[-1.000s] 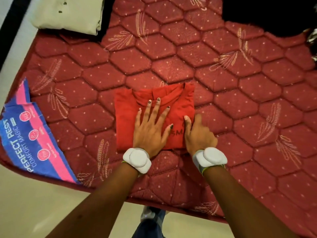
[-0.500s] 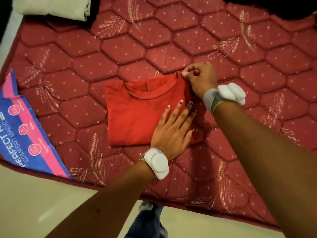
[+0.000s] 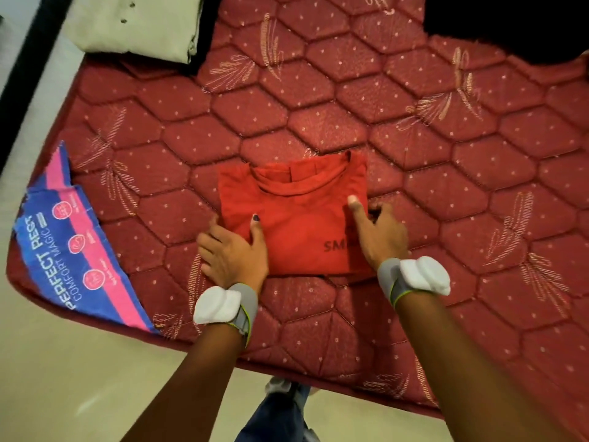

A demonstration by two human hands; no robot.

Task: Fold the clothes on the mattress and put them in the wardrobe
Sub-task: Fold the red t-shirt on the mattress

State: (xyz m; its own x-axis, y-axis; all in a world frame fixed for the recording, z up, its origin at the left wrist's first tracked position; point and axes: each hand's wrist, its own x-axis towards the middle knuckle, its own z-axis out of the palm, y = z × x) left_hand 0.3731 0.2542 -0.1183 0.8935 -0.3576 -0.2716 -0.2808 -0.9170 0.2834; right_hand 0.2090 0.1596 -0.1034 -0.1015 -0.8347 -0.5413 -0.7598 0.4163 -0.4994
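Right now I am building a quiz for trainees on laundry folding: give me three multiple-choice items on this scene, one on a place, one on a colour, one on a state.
1. Where does the pale folded garment lie?
A. far left corner of the mattress
B. on the floor
C. on top of the red shirt

2. What colour is the shirt between the hands?
A. blue
B. red
C. white

3. How is that shirt now?
A. spread out flat with sleeves out
B. crumpled in a heap
C. folded into a compact rectangle, the left hand and the right hand gripping its side edges

Answers: 1 A, it sits at the top left of the view; 2 B, its cloth is bright red; 3 C, the edges are straight with each thumb on top.
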